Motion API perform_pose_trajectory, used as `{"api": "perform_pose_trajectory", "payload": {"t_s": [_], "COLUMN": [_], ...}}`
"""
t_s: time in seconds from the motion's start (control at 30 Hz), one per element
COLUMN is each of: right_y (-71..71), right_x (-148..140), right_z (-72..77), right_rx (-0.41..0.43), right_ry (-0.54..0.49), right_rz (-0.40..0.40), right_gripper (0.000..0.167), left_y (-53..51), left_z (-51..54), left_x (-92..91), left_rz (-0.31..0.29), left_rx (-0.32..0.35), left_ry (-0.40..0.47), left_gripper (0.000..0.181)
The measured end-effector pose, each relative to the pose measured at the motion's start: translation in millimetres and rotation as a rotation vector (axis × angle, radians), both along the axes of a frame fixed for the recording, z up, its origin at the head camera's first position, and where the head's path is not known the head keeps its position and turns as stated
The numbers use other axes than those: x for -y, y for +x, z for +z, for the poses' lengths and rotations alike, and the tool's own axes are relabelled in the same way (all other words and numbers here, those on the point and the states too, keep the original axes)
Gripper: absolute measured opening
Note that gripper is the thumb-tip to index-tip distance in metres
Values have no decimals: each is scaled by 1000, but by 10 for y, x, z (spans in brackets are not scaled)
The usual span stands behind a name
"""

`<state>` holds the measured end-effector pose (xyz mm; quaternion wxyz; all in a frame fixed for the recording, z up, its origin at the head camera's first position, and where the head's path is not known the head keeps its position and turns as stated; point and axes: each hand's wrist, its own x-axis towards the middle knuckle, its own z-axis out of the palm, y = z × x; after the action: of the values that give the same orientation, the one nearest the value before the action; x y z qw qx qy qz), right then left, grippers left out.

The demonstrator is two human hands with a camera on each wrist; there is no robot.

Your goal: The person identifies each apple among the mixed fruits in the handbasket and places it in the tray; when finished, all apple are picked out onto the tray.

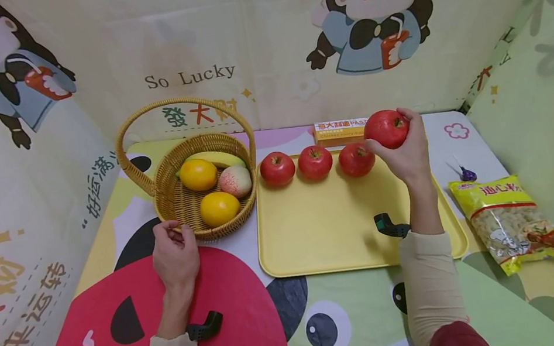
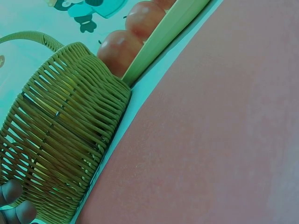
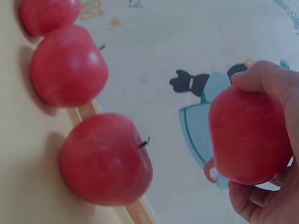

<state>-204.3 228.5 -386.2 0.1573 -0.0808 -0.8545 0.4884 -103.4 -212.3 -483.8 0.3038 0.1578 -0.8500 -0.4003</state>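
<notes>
My right hand (image 1: 406,152) grips a red apple (image 1: 386,129) and holds it raised above the back right of a yellow tray (image 1: 337,223). In the right wrist view the thumb and fingers wrap round this apple (image 3: 250,135). Three more red apples, a left one (image 1: 277,169), a middle one (image 1: 315,162) and a right one (image 1: 356,159), stand in a row along the tray's back edge. My left hand (image 1: 176,255) holds the near rim of a wicker basket (image 1: 173,190) with curled fingers. Inside lie two yellow-orange fruits (image 1: 220,208), a peach (image 1: 235,182) and a banana (image 1: 219,158).
A pasta box (image 1: 339,133) lies behind the tray, against the printed backdrop. Right of the tray are a yellow bag of pasta (image 1: 515,222) and a small purple-wrapped candy (image 1: 467,173). The basket's tall handle (image 1: 176,101) arches over it.
</notes>
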Motion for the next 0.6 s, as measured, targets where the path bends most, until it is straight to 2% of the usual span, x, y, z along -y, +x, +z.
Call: {"api": "perform_pose_trajectory", "payload": {"t_s": [0.3, 0.6], "right_y": [-46, -114], "right_x": [-155, -254], "right_z": [-105, -265], "right_rx": [27, 102], "right_ry": [2, -40], "right_rz": [-109, -156], "right_gripper": [89, 90], "left_y": [-3, -1], "left_z": [-20, -11], "left_x": [9, 2], "left_rz": [3, 6], "left_rx": [7, 1], "left_ry": [-2, -5], "left_gripper": [29, 29]}}
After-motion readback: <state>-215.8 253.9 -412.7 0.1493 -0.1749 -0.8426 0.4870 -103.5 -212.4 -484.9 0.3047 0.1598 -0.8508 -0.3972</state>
